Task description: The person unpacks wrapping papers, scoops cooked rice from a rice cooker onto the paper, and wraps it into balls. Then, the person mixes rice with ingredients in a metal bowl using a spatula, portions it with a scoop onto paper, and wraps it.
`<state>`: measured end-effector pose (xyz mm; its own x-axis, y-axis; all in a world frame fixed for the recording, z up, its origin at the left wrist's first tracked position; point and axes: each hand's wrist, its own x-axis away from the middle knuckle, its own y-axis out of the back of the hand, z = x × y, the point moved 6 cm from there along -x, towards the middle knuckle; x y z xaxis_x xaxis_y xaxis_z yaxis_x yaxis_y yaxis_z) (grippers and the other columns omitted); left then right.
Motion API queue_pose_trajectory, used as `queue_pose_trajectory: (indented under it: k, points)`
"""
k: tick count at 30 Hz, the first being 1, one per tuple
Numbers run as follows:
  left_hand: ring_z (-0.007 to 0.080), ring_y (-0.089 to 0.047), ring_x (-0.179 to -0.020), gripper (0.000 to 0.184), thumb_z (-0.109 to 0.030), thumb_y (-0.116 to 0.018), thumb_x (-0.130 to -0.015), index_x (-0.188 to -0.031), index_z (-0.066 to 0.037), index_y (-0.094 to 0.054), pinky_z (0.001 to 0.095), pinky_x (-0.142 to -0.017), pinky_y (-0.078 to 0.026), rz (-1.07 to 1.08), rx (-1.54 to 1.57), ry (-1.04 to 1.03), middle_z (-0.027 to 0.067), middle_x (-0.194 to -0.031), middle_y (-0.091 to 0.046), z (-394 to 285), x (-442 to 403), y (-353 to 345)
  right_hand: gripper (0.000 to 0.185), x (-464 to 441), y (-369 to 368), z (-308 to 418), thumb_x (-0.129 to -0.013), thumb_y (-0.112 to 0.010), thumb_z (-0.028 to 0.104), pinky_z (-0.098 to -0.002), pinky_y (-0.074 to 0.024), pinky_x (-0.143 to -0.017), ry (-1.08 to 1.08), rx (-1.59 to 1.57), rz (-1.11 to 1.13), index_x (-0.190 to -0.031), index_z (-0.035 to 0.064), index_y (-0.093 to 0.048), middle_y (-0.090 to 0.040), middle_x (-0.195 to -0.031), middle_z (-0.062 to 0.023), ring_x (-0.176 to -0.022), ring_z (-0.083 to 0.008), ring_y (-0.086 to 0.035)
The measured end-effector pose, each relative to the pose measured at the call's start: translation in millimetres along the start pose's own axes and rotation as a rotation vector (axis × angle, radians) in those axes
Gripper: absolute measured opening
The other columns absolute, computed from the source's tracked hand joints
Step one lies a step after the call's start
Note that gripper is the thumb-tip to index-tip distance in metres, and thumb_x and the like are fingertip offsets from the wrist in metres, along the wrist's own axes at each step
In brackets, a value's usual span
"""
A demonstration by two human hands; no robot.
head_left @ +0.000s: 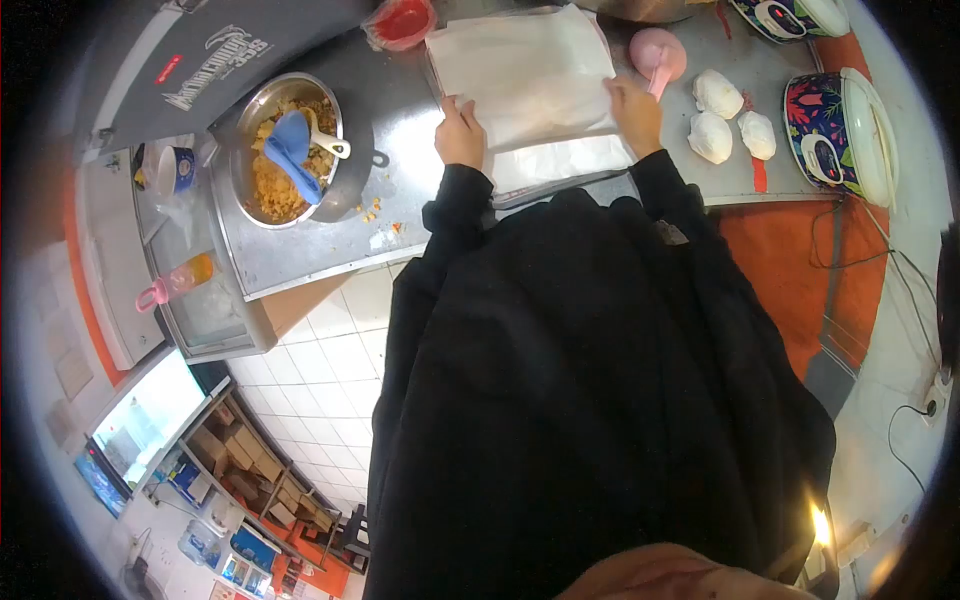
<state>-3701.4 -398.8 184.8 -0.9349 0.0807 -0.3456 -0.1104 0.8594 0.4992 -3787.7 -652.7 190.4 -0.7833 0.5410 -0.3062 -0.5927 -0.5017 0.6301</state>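
Observation:
White paper sheets (525,75) lie on a tray on the metal counter. At the left edge of the sheets, my left hand (461,134) has its fingers curled against the paper. On the right edge, my right hand (636,117) closes its fingers on the paper, close to the pink ladle (657,56). A second strip of white paper (560,160) shows below the upper sheets, between my forearms. Right of my right hand are several white wrapped balls, one of them (717,94) at the back.
A steel bowl (243,150) of yellow-brown food holds a blue scoop (289,150) and a white spoon (330,143). A red container (403,22) stands at the back. Patterned pots (825,130) line the right side. A pink-handled bottle (185,277) lies at left.

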Motion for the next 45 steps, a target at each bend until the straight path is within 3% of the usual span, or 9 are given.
queue_pose_trajectory:
  k: [3, 5, 10, 16, 23, 28, 33, 36, 45]
  points:
    - [0.0304, -0.051, -0.053, 0.015, -0.011, -0.047, -0.075, -0.088, -0.004, -0.048, 0.0348, -0.051, -0.041, 0.180, -0.422, 0.234, 0.0121, -0.064, -0.055, -1, 3, -4, 0.017, -5, -18, 6, -0.076, -0.048, 0.021, -0.0380, -0.0412, -0.051, 0.068, 0.514, 0.280, -0.080, 0.0059, -0.054, -0.055, -0.058, -0.0160, -0.058, -0.0273, -0.056]
    - [0.0286, -0.051, -0.072, 0.019, -0.006, -0.048, -0.069, -0.088, -0.006, -0.050, 0.0360, -0.064, -0.040, -0.054, -0.483, -0.122, 0.0110, -0.078, -0.055, -27, 4, 6, 0.013, -7, -20, 12, -0.074, -0.048, 0.017, -0.0406, -0.0403, -0.049, 0.107, 0.516, 0.374, -0.079, 0.0056, -0.050, -0.056, -0.067, -0.0145, -0.064, -0.0269, -0.056]
    - [0.0225, -0.037, -0.109, 0.039, -0.013, -0.048, -0.070, -0.108, -0.007, -0.045, 0.0413, -0.088, -0.029, 0.473, -0.373, -0.704, 0.0089, -0.114, -0.043, -96, 56, -43, 0.017, -37, -42, 46, -0.072, -0.049, 0.015, -0.0389, -0.0409, -0.059, 0.439, 0.517, 0.355, -0.086, 0.0063, -0.050, -0.054, -0.081, -0.0109, -0.076, -0.0265, -0.053]
    - [0.0196, -0.025, -0.119, 0.055, -0.019, -0.049, -0.073, -0.123, -0.010, -0.029, 0.0490, -0.092, -0.021, 0.554, -0.463, -0.589, 0.0068, -0.128, -0.026, -73, 61, -56, 0.032, -70, -94, 56, -0.067, -0.057, 0.025, -0.0366, -0.0385, -0.070, 0.774, 0.333, 0.406, -0.092, 0.0058, -0.048, -0.048, -0.089, -0.0114, -0.084, -0.0260, -0.048]
    - [0.0198, -0.023, -0.119, 0.055, -0.026, -0.051, -0.073, -0.122, -0.010, -0.030, 0.0508, -0.093, -0.016, 0.506, -0.496, -0.564, 0.0073, -0.129, -0.025, -71, 53, -56, 0.029, -93, -119, 61, -0.057, -0.064, 0.025, -0.0314, -0.0403, -0.065, 0.505, 0.119, 0.920, -0.078, 0.0075, -0.056, -0.056, -0.075, -0.0072, -0.075, -0.0237, -0.053]
    - [0.0188, -0.045, -0.095, 0.029, -0.016, -0.050, -0.070, -0.099, -0.010, -0.051, 0.0416, -0.080, -0.031, 0.329, -0.254, -0.575, 0.0044, -0.102, -0.050, -71, 34, -54, 0.017, -63, -66, 96, -0.056, -0.062, 0.020, -0.0323, -0.0414, -0.058, 0.594, 0.115, 0.796, -0.068, 0.0081, -0.060, -0.057, -0.062, -0.0062, -0.063, -0.0227, -0.055]
    - [0.0181, -0.043, -0.088, 0.019, -0.013, -0.052, -0.067, -0.086, -0.016, -0.054, 0.0353, -0.073, -0.029, 0.241, -0.329, -0.533, 0.0007, -0.090, -0.050, -68, 29, -46, 0.014, -20, -33, 95, -0.059, -0.059, 0.015, -0.0330, -0.0417, -0.058, 0.619, 0.031, 0.676, -0.070, 0.0074, -0.061, -0.056, -0.065, -0.0062, -0.064, -0.0237, -0.054]
    - [0.0198, -0.031, -0.100, 0.039, -0.016, -0.058, -0.058, -0.095, -0.027, -0.053, 0.0411, -0.080, -0.023, -0.316, -0.396, -0.636, -0.0029, -0.100, -0.039, -71, 36, -17, 0.021, -1, -25, 95, -0.058, -0.059, 0.008, -0.0316, -0.0419, -0.058, 0.680, 0.057, 0.633, -0.080, 0.0074, -0.060, -0.049, -0.065, -0.0063, -0.065, -0.0226, -0.050]
    - [0.0200, -0.048, -0.085, 0.013, -0.009, -0.055, -0.061, -0.071, -0.017, -0.057, 0.0376, -0.076, -0.029, -0.106, -0.612, -0.313, 0.0018, -0.080, -0.056, -22, -30, 45, 0.022, 18, -30, 87, -0.056, -0.056, 0.007, -0.0313, -0.0425, -0.060, 0.699, 0.068, 0.623, -0.078, 0.0079, -0.059, -0.046, -0.068, -0.0048, -0.070, -0.0208, -0.049]
